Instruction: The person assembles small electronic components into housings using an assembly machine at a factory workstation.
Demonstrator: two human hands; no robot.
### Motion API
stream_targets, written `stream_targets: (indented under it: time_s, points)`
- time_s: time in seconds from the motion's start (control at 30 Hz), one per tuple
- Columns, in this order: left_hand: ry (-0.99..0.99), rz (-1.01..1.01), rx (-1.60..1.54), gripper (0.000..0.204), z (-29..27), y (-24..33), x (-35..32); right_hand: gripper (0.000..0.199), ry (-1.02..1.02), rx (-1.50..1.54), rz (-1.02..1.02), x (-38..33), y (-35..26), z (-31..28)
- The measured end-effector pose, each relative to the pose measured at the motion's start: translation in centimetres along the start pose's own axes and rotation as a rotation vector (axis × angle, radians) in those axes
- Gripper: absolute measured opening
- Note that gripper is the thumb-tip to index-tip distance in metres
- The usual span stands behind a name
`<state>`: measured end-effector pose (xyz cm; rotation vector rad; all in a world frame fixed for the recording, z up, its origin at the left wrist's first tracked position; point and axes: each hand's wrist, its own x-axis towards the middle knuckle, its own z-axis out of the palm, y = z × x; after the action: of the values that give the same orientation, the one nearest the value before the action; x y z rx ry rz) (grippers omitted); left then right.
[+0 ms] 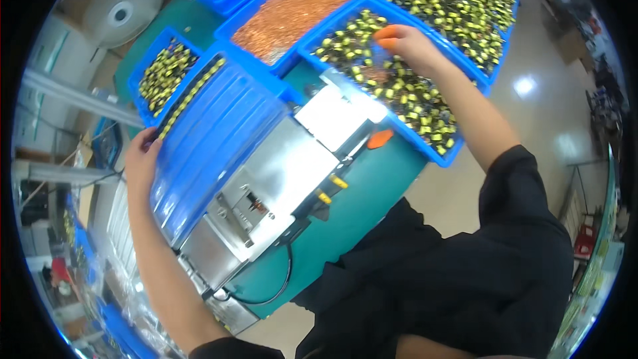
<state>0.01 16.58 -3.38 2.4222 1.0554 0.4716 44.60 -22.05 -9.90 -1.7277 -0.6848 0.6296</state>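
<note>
My left hand (141, 151) is at the left edge of a blue ribbed tray (206, 136), its fingers closed near the end of a row of small yellow-and-black parts (193, 95). What they pinch, if anything, is hidden. Over a blue bin (444, 157) of similar loose parts (415, 100) is my right hand (409, 45), with orange covers on its fingertips. Those fingers are drawn together; anything between them is too small to make out. A metal bench machine (279, 166) stands beside the ribbed tray, between my arms.
Behind are a blue bin of copper-coloured pieces (292, 13), a larger bin of yellow-and-black parts (458, 0) and a smaller one (166, 73). An orange scrap (380, 139) lies on the green tabletop (359, 193). A black cable (282, 286) loops below the machine. A large reel (123, 10) stands far left.
</note>
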Motion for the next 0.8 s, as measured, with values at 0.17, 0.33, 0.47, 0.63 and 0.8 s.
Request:
stream_targets:
  time_s: [0.17,0.33,0.47,0.63,0.8]
  points:
    - [0.141,0.183,0.277,0.043,-2.3,-1.1,-2.8,0.024,0.047,-0.487,-0.153,0.3,0.3,0.2]
    - [0.174,0.225,0.294,0.039,-2.0,7.4,-11.4,0.028,-0.018,-0.79,-0.086,0.4,0.5,-0.2]
    - [0.173,0.298,0.353,0.034,0.5,11.4,-19.1,0.033,-0.04,-0.829,-0.145,1.2,1.3,1.4]
    - [0.219,0.229,0.202,0.029,3.8,11.3,-22.3,0.04,0.099,-0.708,-0.269,0.8,0.5,1.9]
    - [0.38,0.221,0.259,0.027,4.2,12.0,-21.8,0.037,0.079,0.025,-0.059,-0.9,-1.4,0.6]
